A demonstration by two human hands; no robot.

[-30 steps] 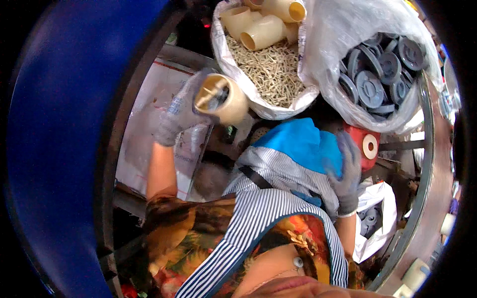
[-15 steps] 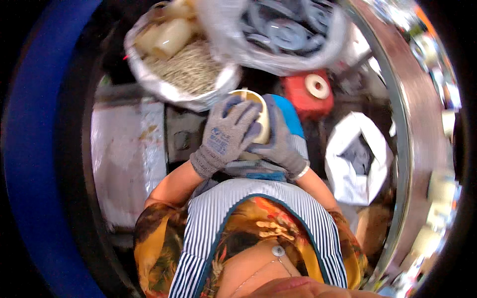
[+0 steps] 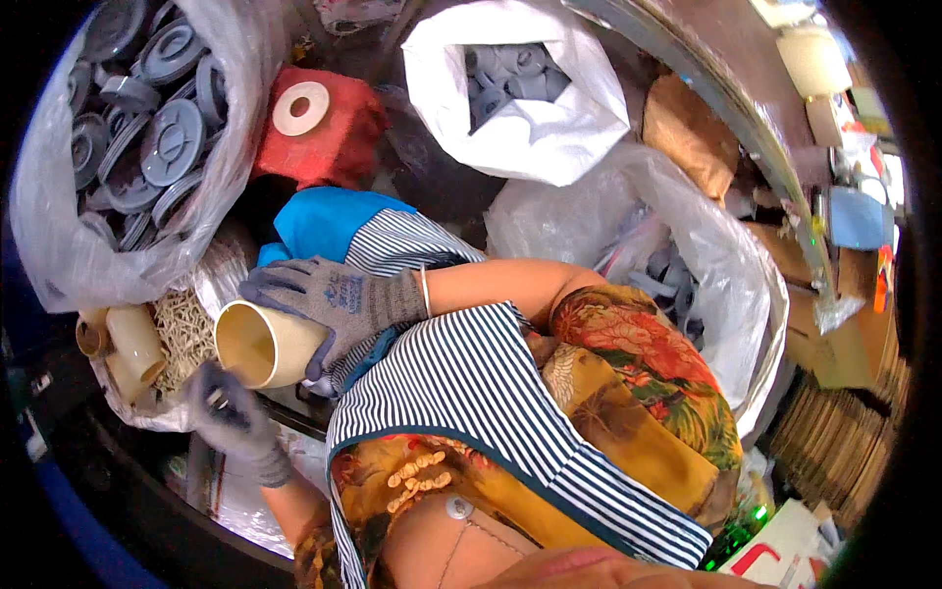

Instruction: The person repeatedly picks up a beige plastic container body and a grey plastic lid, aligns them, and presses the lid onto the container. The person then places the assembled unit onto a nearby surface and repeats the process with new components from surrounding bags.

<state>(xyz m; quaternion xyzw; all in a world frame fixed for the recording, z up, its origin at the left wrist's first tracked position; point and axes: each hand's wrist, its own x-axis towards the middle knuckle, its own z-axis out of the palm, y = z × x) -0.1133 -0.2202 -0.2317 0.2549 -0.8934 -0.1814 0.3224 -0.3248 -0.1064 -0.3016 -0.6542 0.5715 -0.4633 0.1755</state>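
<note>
My right hand (image 3: 339, 299), in a grey knitted glove, is wrapped round a cream plastic cup-shaped cylinder (image 3: 285, 344). The cylinder lies tilted, its open mouth toward the left. Just below that mouth is my left hand (image 3: 235, 422), gloved too and smeared by motion. Its fingers are curled together round a small pale thing, too blurred to name. Beyond both hands stands a white sack (image 3: 162, 420) with many thin, pale short sticks (image 3: 184, 339) and several more cream cylinders (image 3: 137, 339) in it.
A clear plastic bag (image 3: 245, 128) of round grey lids (image 3: 175, 142) stands far left. Beside it is a red block (image 3: 339, 128) with a cream ring (image 3: 301, 108). White sack (image 3: 451, 147) and clear bag (image 3: 736, 294) hold grey parts. Stacked cardboard (image 3: 834, 432) stands at right.
The view has turned to the right, so the bags appear farther left. My left hand has come off the cylinder and moved below its mouth; my right hand keeps hold of it.
</note>
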